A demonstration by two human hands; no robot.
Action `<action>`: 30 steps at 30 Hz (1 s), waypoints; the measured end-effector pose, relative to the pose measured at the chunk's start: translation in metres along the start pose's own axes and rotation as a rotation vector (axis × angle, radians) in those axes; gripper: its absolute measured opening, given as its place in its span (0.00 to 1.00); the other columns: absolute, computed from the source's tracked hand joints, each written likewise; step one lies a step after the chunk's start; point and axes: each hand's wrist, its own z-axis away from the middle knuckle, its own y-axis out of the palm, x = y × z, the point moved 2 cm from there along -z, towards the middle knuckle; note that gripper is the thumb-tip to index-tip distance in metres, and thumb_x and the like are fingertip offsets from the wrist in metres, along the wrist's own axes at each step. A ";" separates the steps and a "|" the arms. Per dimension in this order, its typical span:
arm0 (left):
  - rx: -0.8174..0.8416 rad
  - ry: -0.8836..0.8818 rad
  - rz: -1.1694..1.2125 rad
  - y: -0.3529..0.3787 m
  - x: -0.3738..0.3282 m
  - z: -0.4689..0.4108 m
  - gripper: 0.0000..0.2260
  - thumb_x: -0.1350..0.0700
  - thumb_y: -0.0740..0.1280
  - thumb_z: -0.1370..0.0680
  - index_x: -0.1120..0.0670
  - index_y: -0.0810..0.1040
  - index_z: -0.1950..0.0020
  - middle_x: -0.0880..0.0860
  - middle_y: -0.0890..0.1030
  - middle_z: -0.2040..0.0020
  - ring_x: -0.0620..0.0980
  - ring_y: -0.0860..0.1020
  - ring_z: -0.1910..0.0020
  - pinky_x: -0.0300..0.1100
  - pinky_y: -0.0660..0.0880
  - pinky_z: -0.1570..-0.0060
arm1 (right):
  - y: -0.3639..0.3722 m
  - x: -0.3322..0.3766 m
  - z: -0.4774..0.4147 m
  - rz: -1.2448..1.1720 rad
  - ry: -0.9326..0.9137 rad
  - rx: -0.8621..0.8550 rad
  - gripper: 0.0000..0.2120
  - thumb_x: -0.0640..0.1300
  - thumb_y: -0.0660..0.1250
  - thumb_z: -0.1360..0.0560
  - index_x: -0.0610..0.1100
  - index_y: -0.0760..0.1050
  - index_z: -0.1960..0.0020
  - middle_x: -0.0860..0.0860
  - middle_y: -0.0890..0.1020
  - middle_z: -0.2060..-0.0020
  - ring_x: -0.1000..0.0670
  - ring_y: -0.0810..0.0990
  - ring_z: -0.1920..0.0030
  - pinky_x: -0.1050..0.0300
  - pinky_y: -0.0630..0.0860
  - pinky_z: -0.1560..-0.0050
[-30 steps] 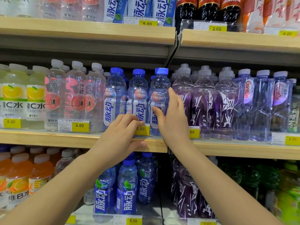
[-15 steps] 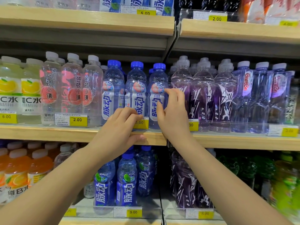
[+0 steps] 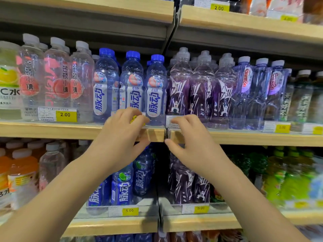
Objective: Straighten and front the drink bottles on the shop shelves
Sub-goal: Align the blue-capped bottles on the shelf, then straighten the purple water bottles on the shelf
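Observation:
Three blue-capped bottles stand in a row on the middle shelf [image 3: 52, 130], white labels facing out: the left one [image 3: 104, 86], the middle one [image 3: 132, 88] and the right one [image 3: 156, 89]. My left hand [image 3: 120, 137] rests on the shelf's front edge below them, fingers curled over the price strip, holding no bottle. My right hand [image 3: 195, 145] hovers just right of the shelf joint, fingers bent and apart, holding nothing. Purple bottles [image 3: 201, 91] stand to the right of the blue ones.
Clear peach-label bottles [image 3: 57, 81] stand left of the blue ones, pale Ganten bottles [image 3: 258, 91] far right. The lower shelf holds orange bottles [image 3: 19, 173], dark blue bottles [image 3: 122, 186], purple ones [image 3: 188, 186] and green ones [image 3: 283, 179]. A wooden shelf [image 3: 244, 23] hangs overhead.
My right hand has let go of the right blue-capped bottle and dropped to the shelf edge. My left hand stays at the edge. The view has moved closer and tilted down.

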 end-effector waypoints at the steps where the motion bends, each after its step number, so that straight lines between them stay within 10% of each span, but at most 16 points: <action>1: 0.018 0.012 0.003 0.000 -0.008 0.005 0.24 0.43 0.69 0.24 0.50 0.73 0.31 0.51 0.71 0.34 0.54 0.68 0.34 0.52 0.70 0.38 | -0.003 -0.001 0.014 0.034 0.015 0.014 0.24 0.58 0.66 0.21 0.52 0.67 0.29 0.54 0.68 0.35 0.50 0.74 0.39 0.48 0.78 0.45; 10: 0.279 0.101 0.205 0.033 -0.088 0.039 0.28 0.32 0.59 0.26 0.41 0.66 0.29 0.42 0.65 0.32 0.46 0.60 0.31 0.45 0.68 0.34 | -0.023 -0.031 0.133 0.132 0.244 0.142 0.25 0.63 0.66 0.22 0.60 0.66 0.27 0.60 0.68 0.33 0.56 0.70 0.35 0.56 0.74 0.40; 30: 0.319 0.032 0.448 0.076 -0.354 0.013 0.28 0.34 0.63 0.26 0.43 0.68 0.28 0.44 0.65 0.30 0.49 0.61 0.31 0.46 0.63 0.33 | -0.191 -0.217 0.301 0.043 0.401 0.120 0.25 0.62 0.68 0.23 0.61 0.69 0.28 0.64 0.70 0.35 0.60 0.70 0.34 0.61 0.69 0.41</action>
